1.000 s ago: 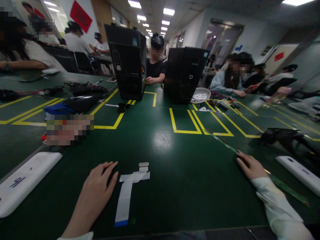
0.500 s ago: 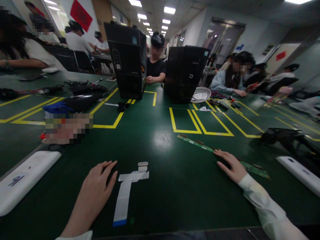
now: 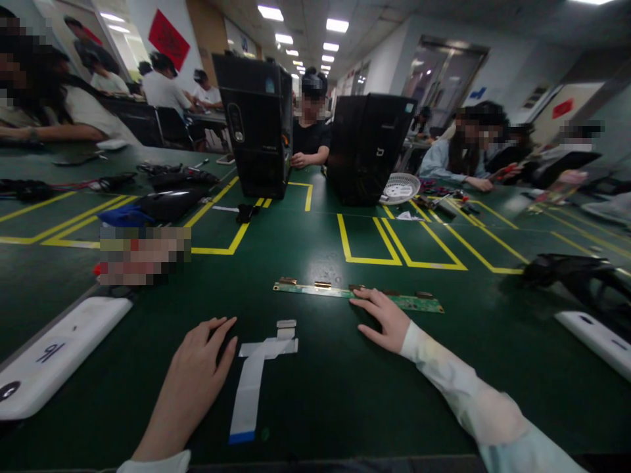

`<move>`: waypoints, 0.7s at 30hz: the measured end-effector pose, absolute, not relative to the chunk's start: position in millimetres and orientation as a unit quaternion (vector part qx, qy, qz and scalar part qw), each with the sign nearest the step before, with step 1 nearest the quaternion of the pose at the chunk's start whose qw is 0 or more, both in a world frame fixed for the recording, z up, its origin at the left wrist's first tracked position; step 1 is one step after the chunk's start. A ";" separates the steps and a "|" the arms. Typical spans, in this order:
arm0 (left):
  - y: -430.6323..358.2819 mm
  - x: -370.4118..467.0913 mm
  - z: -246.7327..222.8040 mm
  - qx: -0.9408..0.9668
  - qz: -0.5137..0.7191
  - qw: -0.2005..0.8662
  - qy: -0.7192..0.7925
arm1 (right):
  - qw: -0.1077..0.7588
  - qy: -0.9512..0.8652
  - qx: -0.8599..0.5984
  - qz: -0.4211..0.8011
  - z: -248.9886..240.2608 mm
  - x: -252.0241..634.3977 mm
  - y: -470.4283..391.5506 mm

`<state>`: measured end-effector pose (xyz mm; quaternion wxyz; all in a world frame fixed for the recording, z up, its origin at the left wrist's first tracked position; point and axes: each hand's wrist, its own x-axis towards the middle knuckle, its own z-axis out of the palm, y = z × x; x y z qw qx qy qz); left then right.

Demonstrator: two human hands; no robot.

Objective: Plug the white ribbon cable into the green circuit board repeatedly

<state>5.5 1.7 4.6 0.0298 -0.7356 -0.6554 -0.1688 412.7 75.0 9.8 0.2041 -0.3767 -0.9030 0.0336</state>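
Observation:
A long, narrow green circuit board (image 3: 308, 289) with several brownish tabs on its far edge lies on the green tabletop (image 3: 340, 401). My right hand (image 3: 382, 316) rests over its right half with fingers spread, fingertips touching the board and hiding part of it. Left of the middle lies a white flat ribbon cable (image 3: 249, 391), folded near the top, with a connector at its far end and a blue strip at its near end. Beside that cable, on its left, my left hand (image 3: 202, 355) lies open on the table and holds nothing.
Two black computer towers (image 3: 254, 125) stand at the back, a person (image 3: 311, 125) behind them. A white device (image 3: 64, 355) lies at left, another white piece (image 3: 594, 341) at right. A white basket (image 3: 399, 188), cables (image 3: 170, 174) and yellow tape outlines (image 3: 374, 261) are farther off.
My right hand has moved left, and the circuit board has slid left with it and turned to lie more nearly level. My left hand and the ribbon cable stay where they were.

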 end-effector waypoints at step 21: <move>-0.5 7.7 9.7 -0.730 -0.167 0.013 -0.662 | 0.159 -0.930 -0.328 0.034 11.8 336.4 90.0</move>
